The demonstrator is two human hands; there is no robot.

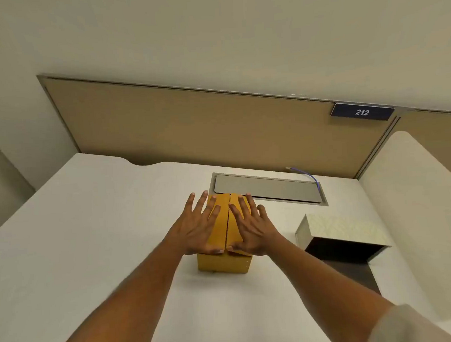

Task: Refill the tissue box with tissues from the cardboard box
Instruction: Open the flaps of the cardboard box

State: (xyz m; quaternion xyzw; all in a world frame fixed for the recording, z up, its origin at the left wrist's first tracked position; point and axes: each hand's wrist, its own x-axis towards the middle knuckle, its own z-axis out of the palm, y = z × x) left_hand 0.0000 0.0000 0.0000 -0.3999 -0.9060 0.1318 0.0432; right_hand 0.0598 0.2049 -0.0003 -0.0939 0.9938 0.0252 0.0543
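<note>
A small brown cardboard box [224,265] stands in the middle of the white desk, its two top flaps closed with a seam down the middle. My left hand [196,227] lies flat on the left flap, fingers spread. My right hand [251,229] lies flat on the right flap, fingers spread too. Neither hand grips anything. To the right lies the pale patterned tissue box [345,230] on its side, its open dark end facing me. No tissues show.
A grey cable hatch [267,188] is set into the white desk [92,243] behind the cardboard box, with a blue cable [309,178] at its right end. A tan partition panel [190,125] with a "212" plate [362,112] backs the desk.
</note>
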